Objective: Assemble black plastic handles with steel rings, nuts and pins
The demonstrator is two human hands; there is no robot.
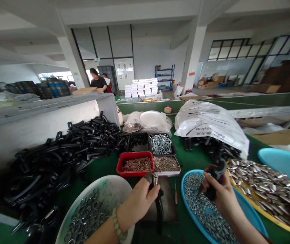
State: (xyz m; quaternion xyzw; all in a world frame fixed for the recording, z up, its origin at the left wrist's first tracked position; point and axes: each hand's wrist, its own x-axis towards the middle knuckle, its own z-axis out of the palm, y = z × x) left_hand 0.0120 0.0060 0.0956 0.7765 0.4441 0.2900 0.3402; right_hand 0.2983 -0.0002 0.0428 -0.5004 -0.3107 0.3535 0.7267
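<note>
My left hand (141,198), with a beaded bracelet at the wrist, is closed around a black handle (159,211) that has a ribbed metal part (155,180) at its top. It is above a dark plate (169,203) on the green table. My right hand (219,189) grips a dark tool (212,183) with a pointed metal end, over the blue tray (185,198) of small metal parts. The tool is partly blurred. A white basin (109,183) holding metal rings stands beside my left hand.
Black handles (83,145) spill from a grey crate (109,105) at left. Ahead are a red bin (134,173), a tray of screws (160,144) and a white bag (206,118). Metal sleeves fill a yellow tray (264,211) at right. A person (97,81) stands far back.
</note>
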